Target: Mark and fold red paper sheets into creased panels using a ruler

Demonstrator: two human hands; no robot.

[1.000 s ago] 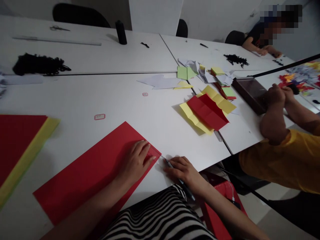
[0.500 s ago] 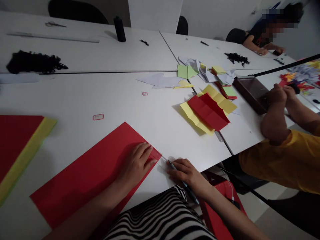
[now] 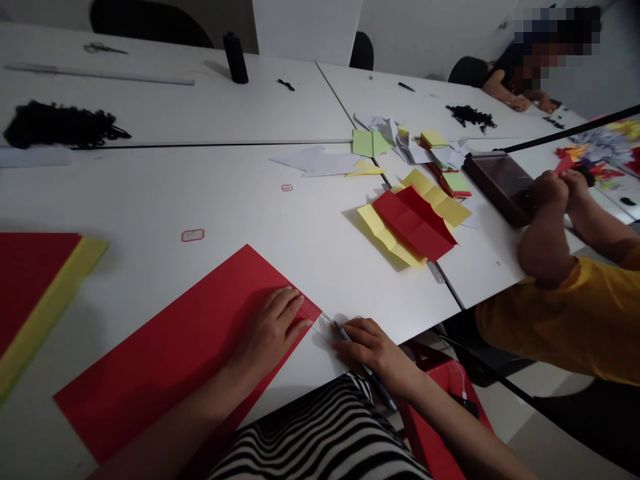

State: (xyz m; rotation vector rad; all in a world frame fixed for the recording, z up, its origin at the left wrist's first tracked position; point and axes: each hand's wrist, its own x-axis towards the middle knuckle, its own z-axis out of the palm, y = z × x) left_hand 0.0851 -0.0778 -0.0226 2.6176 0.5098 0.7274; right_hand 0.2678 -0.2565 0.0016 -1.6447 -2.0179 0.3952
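A large red sheet of paper (image 3: 185,327) lies slanted on the white table in front of me. My left hand (image 3: 274,327) rests flat on its right corner, fingers stretched and thumb apart. Under those fingers a clear ruler (image 3: 324,324) seems to stick out past the paper's edge towards my right hand; its outline is faint. My right hand (image 3: 373,350) grips a dark pen (image 3: 384,392), tip pointing up and left near the ruler's end. Whether the right fingers touch the ruler cannot be made out.
Stacked red and yellow sheets (image 3: 45,287) lie left. Creased red and yellow papers (image 3: 415,220), paper scraps (image 3: 320,161) and a brown box (image 3: 495,183) are to the right. A co-worker in a yellow garment (image 3: 565,320) sits at right. Behind stands a black bottle (image 3: 235,59).
The view has shifted slightly, so things sit a little further left. Both my hands keep their places on the paper and the pen.
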